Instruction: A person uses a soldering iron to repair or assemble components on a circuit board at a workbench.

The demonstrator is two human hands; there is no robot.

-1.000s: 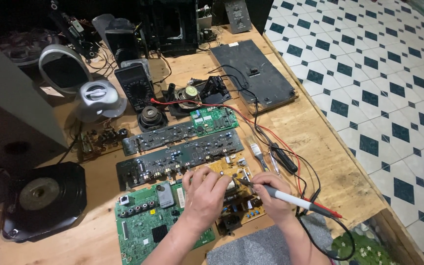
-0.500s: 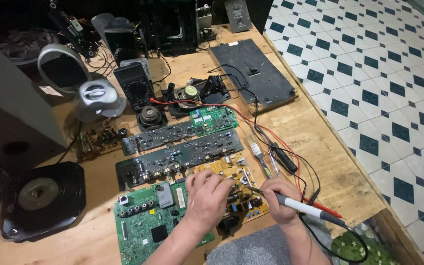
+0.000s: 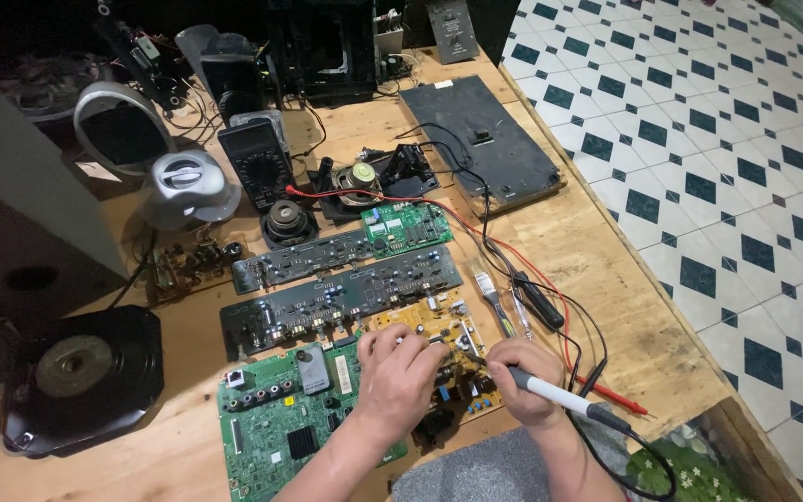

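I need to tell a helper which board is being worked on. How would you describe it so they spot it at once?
Start at the wooden workbench and find the near edge where both hands meet. Under the left hand and the right hand, which holds a white-handled tool, lies the yellow circuit board. It is the only yellow one, right of the large green board.

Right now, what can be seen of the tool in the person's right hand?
The soldering iron is a slim pen-shaped tool with a white, plastic-looking barrel and a dark rear collar from which a black cord loops away. The right hand grips it like a pen, tilted, tip down on the yellow circuit board beside the left hand.
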